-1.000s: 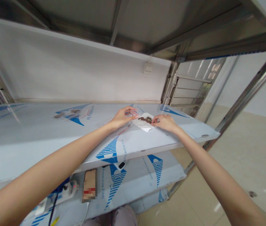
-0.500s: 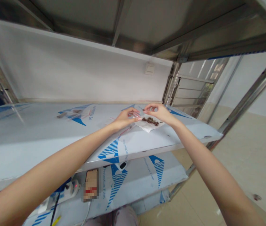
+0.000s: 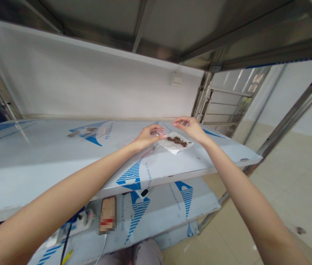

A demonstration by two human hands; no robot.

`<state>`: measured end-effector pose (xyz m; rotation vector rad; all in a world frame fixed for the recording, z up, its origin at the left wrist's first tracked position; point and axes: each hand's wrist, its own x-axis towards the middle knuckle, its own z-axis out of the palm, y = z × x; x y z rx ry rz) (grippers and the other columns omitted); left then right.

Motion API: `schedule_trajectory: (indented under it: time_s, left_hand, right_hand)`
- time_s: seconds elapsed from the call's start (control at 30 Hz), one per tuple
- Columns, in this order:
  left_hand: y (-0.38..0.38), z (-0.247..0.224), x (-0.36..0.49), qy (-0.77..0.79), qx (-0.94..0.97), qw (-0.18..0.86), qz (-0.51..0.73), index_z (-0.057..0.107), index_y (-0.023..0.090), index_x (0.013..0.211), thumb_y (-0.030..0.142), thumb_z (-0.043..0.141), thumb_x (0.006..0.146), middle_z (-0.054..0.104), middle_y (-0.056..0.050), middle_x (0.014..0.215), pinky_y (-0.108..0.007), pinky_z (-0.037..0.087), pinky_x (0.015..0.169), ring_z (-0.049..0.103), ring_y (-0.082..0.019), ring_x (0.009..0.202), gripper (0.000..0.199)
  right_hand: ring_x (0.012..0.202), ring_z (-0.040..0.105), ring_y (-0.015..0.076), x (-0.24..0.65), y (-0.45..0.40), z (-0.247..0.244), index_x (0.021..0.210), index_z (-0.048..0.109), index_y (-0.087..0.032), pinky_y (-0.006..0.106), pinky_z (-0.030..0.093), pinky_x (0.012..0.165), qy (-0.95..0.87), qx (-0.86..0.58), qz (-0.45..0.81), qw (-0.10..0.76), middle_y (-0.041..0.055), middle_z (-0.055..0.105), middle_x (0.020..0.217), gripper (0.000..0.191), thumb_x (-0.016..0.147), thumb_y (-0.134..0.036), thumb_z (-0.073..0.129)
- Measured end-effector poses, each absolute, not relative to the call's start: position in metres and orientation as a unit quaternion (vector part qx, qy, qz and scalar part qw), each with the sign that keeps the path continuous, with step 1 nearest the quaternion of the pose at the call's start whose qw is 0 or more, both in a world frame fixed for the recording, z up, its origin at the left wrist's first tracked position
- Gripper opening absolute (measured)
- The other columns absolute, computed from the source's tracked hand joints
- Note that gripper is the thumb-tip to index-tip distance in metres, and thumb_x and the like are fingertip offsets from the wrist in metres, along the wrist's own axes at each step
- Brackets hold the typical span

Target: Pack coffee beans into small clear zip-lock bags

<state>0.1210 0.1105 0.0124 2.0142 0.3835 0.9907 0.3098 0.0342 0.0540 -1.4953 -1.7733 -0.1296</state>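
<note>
My left hand (image 3: 148, 137) is closed on the edge of a small clear plastic bag (image 3: 160, 133) with a reddish strip at its mouth. Just right of the bag, a white paper sheet (image 3: 175, 150) lies on the shelf with a heap of small dark brown dried pieces (image 3: 177, 141) on it. Above and behind the heap hovers my right hand (image 3: 188, 127), its thumb and fingers a little apart, with nothing visible between them. What the bag contains is too small to make out.
Another clear bag with brownish contents (image 3: 88, 131) lies on the film-covered metal shelf (image 3: 62, 158), farther left. On the lower shelf are a phone (image 3: 108, 213) with a cable and a power strip (image 3: 82, 221). A metal upper shelf (image 3: 167, 29) hangs overhead.
My right hand has moved away from the bag's mouth, up and to the right. A small brown piece at its fingertips no longer shows there. My left hand still holds the bag.
</note>
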Motion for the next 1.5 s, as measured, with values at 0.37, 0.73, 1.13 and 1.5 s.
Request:
schedule_trajectory:
  time_s: [0.37, 0.73, 1.13, 1.5]
  left_hand:
    - [0.113, 0.011, 0.121, 0.153, 0.809, 0.415, 0.388, 0.060, 0.012, 0.095, 0.033, 0.069, 0.068, 0.064, -0.012, 0.103, -0.036, 0.040, 0.091, 0.058, -0.019, 0.094, 0.035]
    - [0.111, 0.013, 0.120, 0.162, 0.808, 0.412, 0.388, 0.060, 0.013, 0.094, 0.033, 0.069, 0.068, 0.064, -0.011, 0.104, -0.035, 0.040, 0.091, 0.058, -0.019, 0.095, 0.034]
    - [0.109, 0.012, 0.120, 0.142, 0.813, 0.414, 0.385, 0.059, 0.013, 0.095, 0.036, 0.068, 0.069, 0.064, -0.012, 0.102, -0.036, 0.040, 0.091, 0.057, -0.019, 0.094, 0.036]
    - [0.110, 0.010, 0.122, 0.144, 0.813, 0.413, 0.383, 0.060, 0.012, 0.094, 0.036, 0.068, 0.068, 0.064, -0.011, 0.097, -0.038, 0.042, 0.090, 0.058, -0.020, 0.092, 0.036]
  right_hand:
    - [0.090, 0.059, 0.0210, 0.343, 0.027, 0.015, 0.085, 0.071, -0.023, 0.035, 0.039, 0.081, -0.694, -0.695, -0.143, 0.121, 0.0034, 0.068, 0.094, 0.015, 0.078, -0.027, 0.058]
    - [0.093, 0.055, 0.0252, 0.335, 0.029, 0.016, 0.084, 0.069, -0.020, 0.039, 0.034, 0.083, -0.727, -0.652, -0.212, 0.031, 0.0077, 0.065, 0.090, 0.017, 0.081, -0.027, 0.054]
    - [0.080, 0.059, 0.0176, 0.302, 0.040, 0.048, 0.077, 0.066, -0.017, 0.030, 0.041, 0.075, -0.719, -0.528, 0.003, 0.452, 0.0051, 0.069, 0.085, 0.018, 0.072, -0.034, 0.062]
    - [0.080, 0.057, 0.0173, 0.285, 0.037, 0.047, 0.080, 0.068, -0.017, 0.030, 0.041, 0.076, -0.748, -0.519, 0.026, 0.412, 0.0043, 0.067, 0.082, 0.019, 0.074, -0.034, 0.062]
